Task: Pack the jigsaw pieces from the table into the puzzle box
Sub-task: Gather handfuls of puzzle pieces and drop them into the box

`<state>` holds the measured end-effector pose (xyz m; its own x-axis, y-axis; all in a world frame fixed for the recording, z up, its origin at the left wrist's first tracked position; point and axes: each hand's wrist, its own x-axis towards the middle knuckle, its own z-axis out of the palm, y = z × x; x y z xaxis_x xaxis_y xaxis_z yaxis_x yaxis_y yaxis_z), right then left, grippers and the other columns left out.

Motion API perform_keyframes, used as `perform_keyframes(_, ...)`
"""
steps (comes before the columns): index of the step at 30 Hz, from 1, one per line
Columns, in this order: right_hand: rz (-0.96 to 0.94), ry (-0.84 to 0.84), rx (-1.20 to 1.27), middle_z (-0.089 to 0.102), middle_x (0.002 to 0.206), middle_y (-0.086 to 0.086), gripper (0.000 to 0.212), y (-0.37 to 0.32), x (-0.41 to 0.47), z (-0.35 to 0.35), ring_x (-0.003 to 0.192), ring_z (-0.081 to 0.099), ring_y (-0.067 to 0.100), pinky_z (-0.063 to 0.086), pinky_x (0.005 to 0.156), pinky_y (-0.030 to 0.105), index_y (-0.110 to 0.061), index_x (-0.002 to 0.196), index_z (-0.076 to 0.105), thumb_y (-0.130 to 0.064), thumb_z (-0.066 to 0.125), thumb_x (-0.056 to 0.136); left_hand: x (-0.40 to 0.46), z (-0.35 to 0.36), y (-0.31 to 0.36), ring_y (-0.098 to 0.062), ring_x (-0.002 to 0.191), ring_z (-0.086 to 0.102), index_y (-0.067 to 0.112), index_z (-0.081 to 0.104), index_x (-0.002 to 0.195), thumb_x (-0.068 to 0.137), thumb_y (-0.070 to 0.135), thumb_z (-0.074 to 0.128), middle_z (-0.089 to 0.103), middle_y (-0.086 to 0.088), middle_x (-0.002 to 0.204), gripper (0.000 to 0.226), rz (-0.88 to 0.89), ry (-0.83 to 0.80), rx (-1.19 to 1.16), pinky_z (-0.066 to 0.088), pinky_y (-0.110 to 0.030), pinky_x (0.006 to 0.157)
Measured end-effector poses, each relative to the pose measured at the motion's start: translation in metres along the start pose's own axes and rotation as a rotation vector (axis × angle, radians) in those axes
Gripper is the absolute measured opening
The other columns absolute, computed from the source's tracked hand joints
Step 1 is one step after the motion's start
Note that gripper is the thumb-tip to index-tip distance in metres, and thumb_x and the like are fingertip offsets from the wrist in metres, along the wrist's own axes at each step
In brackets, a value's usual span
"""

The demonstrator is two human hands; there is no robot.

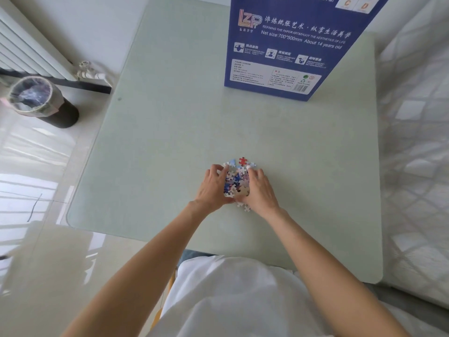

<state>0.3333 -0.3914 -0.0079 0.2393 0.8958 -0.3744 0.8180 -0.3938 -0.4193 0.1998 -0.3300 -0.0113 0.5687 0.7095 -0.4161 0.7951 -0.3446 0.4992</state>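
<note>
- A small heap of mixed-colour cardboard jigsaw pieces [236,182] is cupped between the left hand [211,188] and right hand [259,190], fingers curled around its sides, on the pale green glass-topped table [158,142].
- The heap is best squeezed from below before lifting; the red piece [242,161] and white strays [245,206] lie just outside the cupped hands and could be left behind.
- The tall blue cardboard puzzle box [291,45], standing well apart, reads "LZP", "Net size:700*500mm About 14 years old".
</note>
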Motion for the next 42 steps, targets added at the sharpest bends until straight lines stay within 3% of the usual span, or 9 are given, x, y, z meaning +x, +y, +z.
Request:
perform_keyframes(3, -0.062, -0.019, -0.228, 0.026, 0.139, 0.011, 0.114, 0.005, 0.013, -0.009, 0.121, 0.03, 0.028, 0.035, 0.098, 0.036, -0.014, 0.145, 0.018, -0.059, 0.076, 0.058, 0.004, 0.0, -0.001, -0.024, 0.123, 0.035, 0.016, 0.028, 0.143, 0.069, 0.035, 0.08, 0.032, -0.009, 0.136, 0.093, -0.002, 0.007, -0.03, 0.032, -0.028, 0.102)
perform_keyframes(6, -0.134, -0.08, -0.271, 0.021, 0.145, 0.005, 0.115, 0.003, 0.021, -0.015, 0.127, 0.025, 0.027, 0.033, 0.1, 0.038, -0.017, 0.144, 0.018, -0.058, 0.079, 0.055, 0.005, -0.001, -0.004, -0.023, 0.119, 0.037, 0.02, 0.034, 0.14, 0.069, 0.034, 0.08, 0.039, -0.007, 0.13, 0.086, 0.013, -0.005, -0.056, 0.032, -0.027, 0.1)
perform_keyframes(13, -0.116, -0.128, -0.14, 0.042, 0.122, 0.008, 0.084, -0.002, 0.016, -0.013, 0.111, 0.04, 0.026, 0.044, 0.085, 0.035, -0.011, 0.13, 0.037, -0.038, 0.081, 0.064, 0.008, -0.001, -0.005, -0.022, 0.104, 0.042, 0.017, 0.043, 0.128, 0.069, 0.038, 0.079, 0.053, -0.006, 0.111, 0.073, -0.003, -0.027, -0.025, 0.032, -0.023, 0.083)
perform_keyframes(24, -0.041, -0.105, -0.108, 0.044, 0.114, 0.008, 0.065, 0.002, 0.009, -0.009, 0.108, 0.04, 0.025, 0.04, 0.079, 0.031, -0.006, 0.114, 0.048, -0.044, 0.077, 0.069, 0.0, 0.001, -0.008, -0.02, 0.095, 0.048, 0.017, 0.065, 0.098, 0.074, 0.037, 0.074, 0.067, 0.0, 0.089, 0.032, 0.06, 0.077, -0.02, 0.032, -0.024, 0.065)
perform_keyframes(28, -0.059, -0.1, -0.025, 0.057, 0.104, 0.009, 0.055, 0.002, 0.004, -0.008, 0.096, 0.051, 0.026, 0.037, 0.066, 0.032, -0.006, 0.108, 0.047, -0.034, 0.077, 0.071, -0.001, -0.005, -0.005, -0.025, 0.081, 0.055, 0.016, 0.066, 0.091, 0.077, 0.033, 0.073, 0.065, -0.004, 0.082, 0.023, 0.046, 0.036, -0.036, 0.03, -0.028, 0.06)
perform_keyframes(32, -0.098, -0.089, 0.129, 0.064, 0.085, 0.009, 0.041, 0.009, 0.002, -0.01, 0.074, 0.053, 0.028, 0.036, 0.061, 0.034, -0.01, 0.103, 0.055, -0.028, 0.077, 0.073, 0.001, -0.01, -0.006, -0.019, 0.075, 0.057, 0.018, 0.07, 0.093, 0.079, 0.028, 0.072, 0.067, -0.001, 0.086, 0.017, 0.005, -0.007, -0.152, 0.032, -0.023, 0.06)
perform_keyframes(35, -0.091, -0.003, 0.256, 0.054, 0.063, 0.003, 0.023, 0.017, -0.002, -0.015, 0.061, 0.04, 0.024, 0.029, 0.058, 0.03, -0.01, 0.089, 0.065, -0.024, 0.076, 0.074, 0.003, -0.014, -0.007, -0.011, 0.071, 0.056, 0.017, 0.072, 0.095, 0.079, 0.026, 0.073, 0.07, 0.0, 0.087, 0.018, -0.018, 0.014, -0.242, 0.035, -0.016, 0.059)
perform_keyframes(38, -0.067, 0.062, 0.329, 0.048, 0.053, -0.008, 0.012, 0.024, -0.005, -0.025, 0.055, 0.034, 0.015, 0.028, 0.056, 0.027, -0.012, 0.081, 0.07, -0.021, 0.075, 0.075, 0.003, -0.022, -0.005, -0.009, 0.071, 0.058, 0.013, 0.074, 0.093, 0.079, 0.024, 0.072, 0.071, -0.002, 0.087, 0.018, -0.008, 0.041, -0.266, 0.04, -0.016, 0.062)
perform_keyframes(42, -0.015, 0.064, 0.323, 0.049, 0.051, -0.003, 0.014, 0.033, -0.009, -0.049, 0.057, 0.037, 0.021, 0.03, 0.057, 0.029, -0.01, 0.081, 0.07, -0.022, 0.076, 0.075, 0.006, -0.041, -0.001, -0.011, 0.073, 0.062, 0.015, 0.074, 0.094, 0.079, 0.027, 0.073, 0.072, -0.001, 0.089, 0.019, 0.038, 0.073, -0.19, 0.042, -0.019, 0.067)
